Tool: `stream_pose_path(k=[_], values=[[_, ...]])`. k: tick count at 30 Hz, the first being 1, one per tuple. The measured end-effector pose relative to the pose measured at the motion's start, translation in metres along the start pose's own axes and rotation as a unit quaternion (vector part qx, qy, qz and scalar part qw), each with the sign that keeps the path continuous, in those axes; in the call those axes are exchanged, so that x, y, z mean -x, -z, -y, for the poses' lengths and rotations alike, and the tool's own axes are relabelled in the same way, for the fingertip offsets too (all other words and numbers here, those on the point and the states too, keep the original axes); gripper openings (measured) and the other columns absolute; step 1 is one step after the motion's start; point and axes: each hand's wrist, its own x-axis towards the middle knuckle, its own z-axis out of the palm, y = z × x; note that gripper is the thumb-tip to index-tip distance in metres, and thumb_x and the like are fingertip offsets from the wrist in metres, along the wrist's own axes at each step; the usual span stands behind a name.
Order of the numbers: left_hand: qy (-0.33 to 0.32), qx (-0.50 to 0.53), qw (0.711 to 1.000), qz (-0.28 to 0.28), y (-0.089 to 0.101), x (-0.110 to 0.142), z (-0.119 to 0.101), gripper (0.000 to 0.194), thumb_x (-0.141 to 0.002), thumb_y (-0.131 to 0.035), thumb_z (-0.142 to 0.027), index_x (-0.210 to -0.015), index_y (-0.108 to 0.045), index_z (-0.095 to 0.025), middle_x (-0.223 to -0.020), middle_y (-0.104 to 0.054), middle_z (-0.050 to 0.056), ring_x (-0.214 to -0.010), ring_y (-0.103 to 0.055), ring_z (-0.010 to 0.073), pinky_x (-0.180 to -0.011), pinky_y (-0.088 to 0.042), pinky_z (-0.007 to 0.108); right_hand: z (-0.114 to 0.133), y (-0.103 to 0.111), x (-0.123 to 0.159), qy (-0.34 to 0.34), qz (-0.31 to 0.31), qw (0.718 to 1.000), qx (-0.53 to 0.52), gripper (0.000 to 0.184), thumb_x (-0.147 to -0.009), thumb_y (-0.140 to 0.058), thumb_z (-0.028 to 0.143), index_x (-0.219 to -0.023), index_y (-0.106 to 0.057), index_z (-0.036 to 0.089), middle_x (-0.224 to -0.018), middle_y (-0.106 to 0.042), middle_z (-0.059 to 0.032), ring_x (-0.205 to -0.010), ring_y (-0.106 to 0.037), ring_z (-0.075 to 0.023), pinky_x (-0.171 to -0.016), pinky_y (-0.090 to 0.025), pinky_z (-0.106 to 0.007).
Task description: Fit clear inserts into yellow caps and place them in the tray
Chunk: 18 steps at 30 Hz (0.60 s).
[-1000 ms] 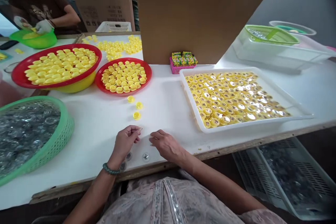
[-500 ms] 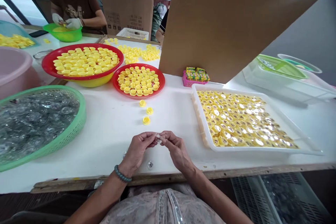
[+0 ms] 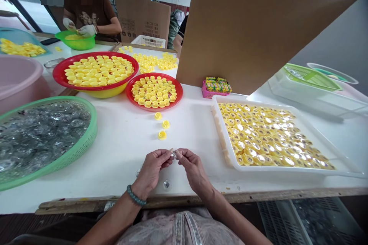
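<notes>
My left hand (image 3: 153,169) and my right hand (image 3: 192,167) meet near the table's front edge, fingertips pinched together on a small clear piece (image 3: 173,154) between them. Three loose yellow caps (image 3: 162,134) lie in a short row just beyond my hands. Behind them sits a red plate (image 3: 154,107) of yellow caps. A small clear piece (image 3: 166,185) rests on the table under my hands. To the right stands a white tray (image 3: 227,153) filled with finished yellow caps with shiny tops.
A green basket (image 3: 71,153) of clear pieces is at the left, a pink tub (image 3: 20,80) behind it. A larger red dish (image 3: 61,80) of yellow caps stands at back left. A brown cardboard sheet (image 3: 244,26) rises behind the tray. Another person's gloved hands (image 3: 86,30) work over a green bowl.
My hands came together from slightly apart and now pinch the small clear piece between them. The view has tilted up and shifted a little.
</notes>
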Motion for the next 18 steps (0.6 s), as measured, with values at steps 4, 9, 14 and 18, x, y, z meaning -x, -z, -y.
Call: stream_pose_path(k=[4, 9, 14, 18], values=[[-0.007, -0.092, 0.996, 0.021, 0.011, -0.007, -0.008, 0.033, -0.068, -0.07, -0.045, -0.069, -0.065, -0.013, -0.064, -0.061, 0.004, -0.06, -0.05, 0.0126, -0.059, -0.038, 0.023, 0.01, 0.011, -0.005, 0.15, 0.028, 0.961, 0.233, 0.037, -0.076, -0.065, 0.031, -0.112, -0.059, 0.025, -0.103, -0.061, -0.0062, -0.084, -0.058, -0.0175, -0.073, -0.049, -0.031], [-0.003, -0.169, 0.983, 0.07, 0.022, -0.018, -0.016, 0.033, -0.069, -0.068, -0.044, -0.064, -0.061, -0.013, -0.059, -0.058, 0.003, -0.056, -0.047, 0.013, -0.056, -0.035, 0.025, 0.022, 0.014, -0.015, 0.225, 0.128, 0.898, 0.355, 0.029, -0.083, -0.058, 0.025, -0.112, -0.06, 0.026, -0.101, -0.062, -0.007, -0.087, -0.059, -0.0178, -0.07, -0.049, -0.028], [-0.024, -0.221, 0.967, 0.128, 0.028, -0.025, -0.024, 0.029, -0.073, -0.063, -0.041, -0.065, -0.06, -0.014, -0.061, -0.056, 0.002, -0.057, -0.047, 0.0136, -0.057, -0.035, 0.025, 0.025, 0.008, -0.027, 0.207, 0.144, 0.897, 0.364, 0.028, -0.078, -0.063, 0.025, -0.106, -0.061, 0.024, -0.093, -0.061, -0.0046, -0.071, -0.058, -0.0131, -0.056, -0.047, -0.022], [-0.119, -0.331, 0.935, 0.051, 0.035, -0.041, -0.037, 0.021, -0.077, -0.057, -0.036, -0.083, -0.063, -0.017, -0.071, -0.059, 0.002, -0.058, -0.049, 0.0143, -0.057, -0.039, 0.026, 0.02, 0.007, -0.044, 0.193, 0.102, 0.897, 0.384, 0.022, -0.074, -0.064, 0.022, -0.097, -0.062, 0.023, -0.085, -0.059, -0.0029, -0.068, -0.057, -0.013, -0.055, -0.046, -0.022]])
